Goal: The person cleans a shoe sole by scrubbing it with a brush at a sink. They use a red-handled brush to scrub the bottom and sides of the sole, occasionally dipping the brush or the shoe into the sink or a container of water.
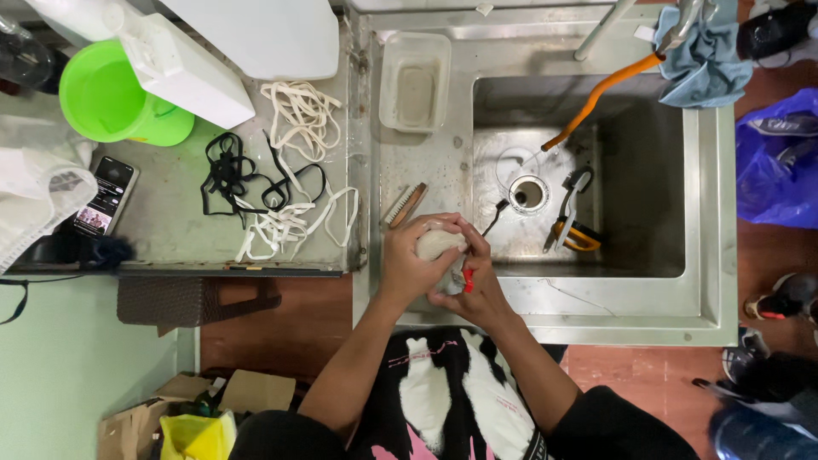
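We've got a pale, rounded lump (436,244) at the sink's (596,298) front edge, left hand (411,260) wrapped over it, right hand (474,277) cupping it and pinching something red (468,279). Brush (406,205) just beside, laces (290,175) left. Fingers hide what the lump is.

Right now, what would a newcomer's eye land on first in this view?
Both hands, left hand and right hand, clasp a pale shoe over the steel sink's front rim. Next comes the bright green bucket at top left, then the tangled white laces and black laces on the counter.
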